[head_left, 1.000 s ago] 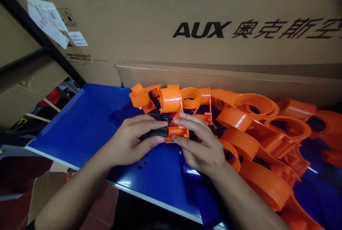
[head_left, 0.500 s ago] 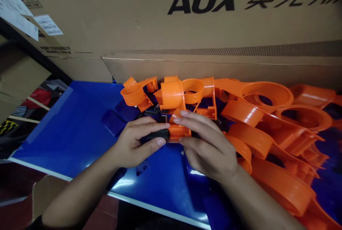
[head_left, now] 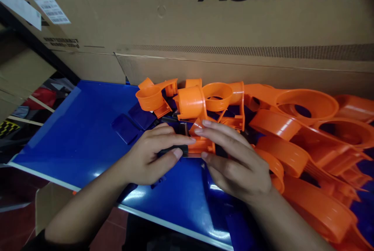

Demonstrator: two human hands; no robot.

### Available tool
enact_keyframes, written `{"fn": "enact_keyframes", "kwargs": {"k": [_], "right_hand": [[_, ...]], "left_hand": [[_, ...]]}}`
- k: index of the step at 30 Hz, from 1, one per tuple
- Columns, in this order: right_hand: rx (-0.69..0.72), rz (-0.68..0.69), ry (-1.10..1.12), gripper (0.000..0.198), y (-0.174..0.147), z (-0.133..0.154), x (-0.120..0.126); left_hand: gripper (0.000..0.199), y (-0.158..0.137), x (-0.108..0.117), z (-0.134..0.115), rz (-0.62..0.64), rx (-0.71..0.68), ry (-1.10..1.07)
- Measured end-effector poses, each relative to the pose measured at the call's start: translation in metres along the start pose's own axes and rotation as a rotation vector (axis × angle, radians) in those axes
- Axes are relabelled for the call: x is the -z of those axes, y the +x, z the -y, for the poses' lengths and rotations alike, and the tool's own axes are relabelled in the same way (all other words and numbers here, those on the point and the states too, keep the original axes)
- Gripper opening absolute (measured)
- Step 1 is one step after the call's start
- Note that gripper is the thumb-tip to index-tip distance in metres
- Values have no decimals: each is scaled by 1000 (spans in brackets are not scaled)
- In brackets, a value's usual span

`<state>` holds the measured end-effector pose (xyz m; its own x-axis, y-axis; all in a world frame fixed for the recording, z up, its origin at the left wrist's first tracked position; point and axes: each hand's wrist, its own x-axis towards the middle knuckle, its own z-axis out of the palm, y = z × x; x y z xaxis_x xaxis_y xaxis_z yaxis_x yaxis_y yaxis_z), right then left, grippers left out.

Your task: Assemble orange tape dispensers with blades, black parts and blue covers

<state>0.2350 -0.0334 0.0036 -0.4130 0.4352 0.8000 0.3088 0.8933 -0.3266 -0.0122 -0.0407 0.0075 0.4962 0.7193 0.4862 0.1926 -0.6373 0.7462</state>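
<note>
My left hand [head_left: 149, 155] pinches a small black cylinder [head_left: 173, 151] between thumb and fingers. My right hand [head_left: 236, 161] grips an orange plastic part [head_left: 199, 146], pressed end to end against the black cylinder. Both hands rest low over the blue table top [head_left: 87, 134]. Just beyond the hands stand several orange ring-shaped plastic parts [head_left: 189, 101].
A heap of orange plastic dispenser frames [head_left: 304, 134] fills the table's right side. Large cardboard boxes [head_left: 204, 29] printed AUX wall off the far edge. Small dark blue flat pieces [head_left: 125, 128] lie left of the hands. The table's near edge [head_left: 163, 223] runs diagonally below my forearms.
The view has dipped and moved closer. Both hands keep the same grip on the black cylinder and orange part, shifted slightly right and nearer.
</note>
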Motion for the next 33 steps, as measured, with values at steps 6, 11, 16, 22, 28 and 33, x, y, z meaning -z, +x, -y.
{"fn": "enact_keyframes", "kwargs": {"k": [6,11,16,22,28,33], "right_hand": [[-50,-10,15,22,-2,2,0],[-108,34,29,21,-4,3,-4],[-140,43,39,22,-4,6,-6],[-185,51,71,35,-1,10,-8],[-167,49,92,23,1,10,-8],[-150,32,89,18,0,9,-9]], "left_hand": [[39,0,2,-1,-13,4,8],[33,-1,-4,-4,20,53,24],[24,-2,-10,-5,21,77,34],[26,-3,-13,-3,64,112,40],[36,-5,-13,-3,50,105,77],[40,-6,-14,-4,64,127,130]]}}
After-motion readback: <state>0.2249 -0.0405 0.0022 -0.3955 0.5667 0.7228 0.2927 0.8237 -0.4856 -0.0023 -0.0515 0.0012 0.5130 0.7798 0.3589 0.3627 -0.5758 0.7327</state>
